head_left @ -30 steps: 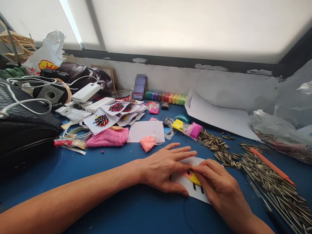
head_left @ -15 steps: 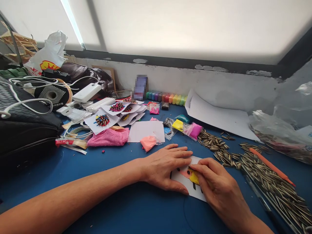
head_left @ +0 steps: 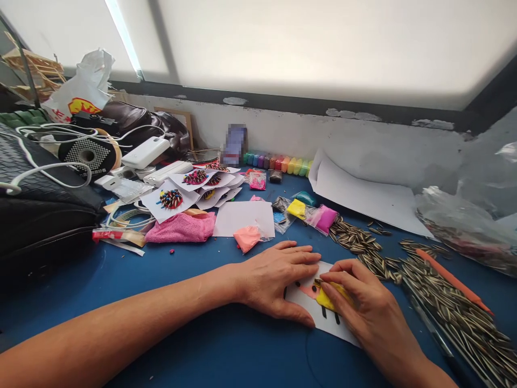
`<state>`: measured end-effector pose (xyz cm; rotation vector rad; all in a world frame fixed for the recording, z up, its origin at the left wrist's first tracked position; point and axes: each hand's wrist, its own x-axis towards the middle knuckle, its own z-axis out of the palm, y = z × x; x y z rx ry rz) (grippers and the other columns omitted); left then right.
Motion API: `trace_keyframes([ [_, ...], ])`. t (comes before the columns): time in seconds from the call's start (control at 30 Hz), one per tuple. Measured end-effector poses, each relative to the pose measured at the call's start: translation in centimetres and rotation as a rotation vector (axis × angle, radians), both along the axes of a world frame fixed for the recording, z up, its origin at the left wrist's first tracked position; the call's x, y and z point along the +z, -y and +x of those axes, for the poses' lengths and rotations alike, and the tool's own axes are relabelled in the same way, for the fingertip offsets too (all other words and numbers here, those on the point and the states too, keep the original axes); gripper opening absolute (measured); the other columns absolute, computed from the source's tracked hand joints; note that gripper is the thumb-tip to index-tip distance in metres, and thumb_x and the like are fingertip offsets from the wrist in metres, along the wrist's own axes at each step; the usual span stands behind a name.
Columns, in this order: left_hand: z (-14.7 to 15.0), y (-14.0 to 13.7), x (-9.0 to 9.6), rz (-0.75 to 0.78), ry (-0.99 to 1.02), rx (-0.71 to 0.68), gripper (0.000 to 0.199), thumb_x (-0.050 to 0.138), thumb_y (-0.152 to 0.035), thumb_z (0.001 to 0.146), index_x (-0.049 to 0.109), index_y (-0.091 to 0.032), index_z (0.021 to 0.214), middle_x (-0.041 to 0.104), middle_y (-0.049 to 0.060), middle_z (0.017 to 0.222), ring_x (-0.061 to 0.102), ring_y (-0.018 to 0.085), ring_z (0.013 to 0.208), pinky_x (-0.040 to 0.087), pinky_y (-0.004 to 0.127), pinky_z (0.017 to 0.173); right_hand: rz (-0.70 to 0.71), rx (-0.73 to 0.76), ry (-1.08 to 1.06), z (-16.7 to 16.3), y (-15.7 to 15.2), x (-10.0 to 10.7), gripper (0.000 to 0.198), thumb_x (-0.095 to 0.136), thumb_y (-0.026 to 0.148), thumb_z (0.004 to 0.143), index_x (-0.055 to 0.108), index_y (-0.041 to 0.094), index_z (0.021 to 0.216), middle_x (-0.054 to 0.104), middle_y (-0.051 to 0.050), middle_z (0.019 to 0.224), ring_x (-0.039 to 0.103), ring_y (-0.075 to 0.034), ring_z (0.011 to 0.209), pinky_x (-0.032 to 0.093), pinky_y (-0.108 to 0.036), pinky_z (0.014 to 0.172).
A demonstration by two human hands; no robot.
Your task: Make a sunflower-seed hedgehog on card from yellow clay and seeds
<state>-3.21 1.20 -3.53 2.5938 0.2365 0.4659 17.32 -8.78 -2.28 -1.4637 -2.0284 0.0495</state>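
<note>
A white card [head_left: 302,306] lies on the blue table, bearing a figure with pink clay [head_left: 309,291], a yellow clay body [head_left: 328,300] and black bits for eye, nose and legs. My left hand [head_left: 278,275] rests flat across the card's left part, fingers stretched out. With thumb and forefinger, my right hand [head_left: 359,302] pinches a sunflower seed [head_left: 318,282] at the edge of the yellow clay, beside the pink. The right fingers cover part of the yellow clay and the card's right side.
Loose sunflower seeds [head_left: 456,307] spread at right, with an orange stick-shaped tool [head_left: 452,281] on them. Clay packets [head_left: 247,238] and a blank sheet [head_left: 226,218] lie beyond my hands. Finished seed cards [head_left: 172,200], a pink cloth [head_left: 181,228] and a black bag [head_left: 44,215] sit left.
My right hand has shifted slightly right and tilted back, uncovering more yellow clay, a second black leg and the seed at its fingertips. My left hand stays on the card.
</note>
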Motion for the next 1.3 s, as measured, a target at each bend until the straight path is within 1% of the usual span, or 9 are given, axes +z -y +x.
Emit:
trace_keyframes([
  [0.17, 0.0, 0.0, 0.0, 0.008, -0.013, 0.000, 0.069, 0.068, -0.063, 0.086, 0.056, -0.016, 0.135, 0.045, 0.016, 0.152, 0.036, 0.033, 0.146, 0.020, 0.047, 0.122, -0.016, 0.024, -0.040, 0.0, -0.1, 0.1, 0.020, 0.056, 0.028, 0.096, 0.073, 0.025, 0.087, 0.064, -0.004, 0.088, 0.068, -0.014, 0.072, 0.057, -0.024, 0.062],
  [0.3, 0.0, -0.1, 0.0, 0.010, -0.001, -0.007, 0.071, 0.068, -0.062, 0.086, 0.056, -0.012, 0.134, 0.046, 0.018, 0.151, 0.036, 0.033, 0.145, 0.019, 0.047, 0.122, -0.052, 0.030, -0.110, -0.1, -0.1, 0.1, 0.017, 0.057, 0.028, 0.095, 0.072, 0.027, 0.086, 0.065, -0.002, 0.087, 0.068, -0.014, 0.072, 0.056, -0.023, 0.061],
  [0.37, 0.0, -0.1, 0.0, 0.007, 0.002, -0.009, 0.070, 0.068, -0.061, 0.086, 0.056, -0.012, 0.134, 0.046, 0.018, 0.151, 0.036, 0.033, 0.145, 0.018, 0.047, 0.122, -0.039, 0.014, -0.145, -0.1, 0.0, 0.3, 0.015, 0.058, 0.028, 0.095, 0.070, 0.027, 0.087, 0.066, -0.002, 0.087, 0.067, -0.014, 0.073, 0.056, -0.023, 0.063],
  [0.43, 0.0, -0.1, 0.0, 0.002, 0.004, -0.008, 0.070, 0.068, -0.061, 0.086, 0.055, -0.012, 0.135, 0.045, 0.018, 0.152, 0.036, 0.033, 0.145, 0.019, 0.048, 0.122, -0.012, -0.008, -0.160, 0.0, 0.1, 0.5, 0.012, 0.058, 0.027, 0.095, 0.067, 0.027, 0.087, 0.067, 0.000, 0.084, 0.065, -0.013, 0.070, 0.055, -0.022, 0.062],
  [0.57, 0.0, -0.1, 0.0, 0.001, 0.008, -0.008, 0.070, 0.069, -0.061, 0.085, 0.056, -0.013, 0.134, 0.046, 0.019, 0.151, 0.037, 0.034, 0.145, 0.020, 0.049, 0.122, 0.003, -0.004, -0.123, -0.2, 0.4, 1.0, 0.011, 0.058, 0.025, 0.094, 0.065, 0.026, 0.086, 0.065, 0.003, 0.075, 0.061, -0.011, 0.060, 0.051, -0.020, 0.055],
  [0.73, 0.0, -0.2, -0.1, 0.018, 0.009, -0.013, 0.066, 0.071, -0.058, 0.085, 0.058, -0.012, 0.130, 0.046, 0.018, 0.151, 0.036, 0.033, 0.145, 0.018, 0.046, 0.123, -0.052, 0.033, -0.065, -0.8, 0.5, 1.1, 0.014, 0.054, 0.020, 0.096, 0.066, 0.025, 0.092, 0.067, 0.002, 0.081, 0.067, -0.010, 0.071, 0.052, -0.019, 0.062],
  [0.97, 0.0, -0.2, -0.2, 0.031, 0.019, -0.011, 0.066, 0.073, -0.056, 0.084, 0.058, -0.012, 0.131, 0.046, 0.019, 0.151, 0.038, 0.033, 0.144, 0.018, 0.046, 0.122, -0.064, 0.019, -0.050, -0.8, 0.7, 1.0, 0.014, 0.054, 0.022, 0.096, 0.066, 0.025, 0.088, 0.065, 0.003, 0.076, 0.065, -0.010, 0.066, 0.050, -0.019, 0.058],
  [1.3, 0.0, -0.2, -0.1, 0.027, 0.019, -0.011, 0.066, 0.074, -0.055, 0.084, 0.057, -0.013, 0.131, 0.046, 0.018, 0.151, 0.038, 0.034, 0.144, 0.020, 0.048, 0.122, -0.060, 0.020, -0.031, -0.8, 0.5, 0.7, 0.015, 0.054, 0.023, 0.096, 0.066, 0.024, 0.088, 0.066, 0.002, 0.077, 0.066, -0.010, 0.067, 0.050, -0.019, 0.058],
])
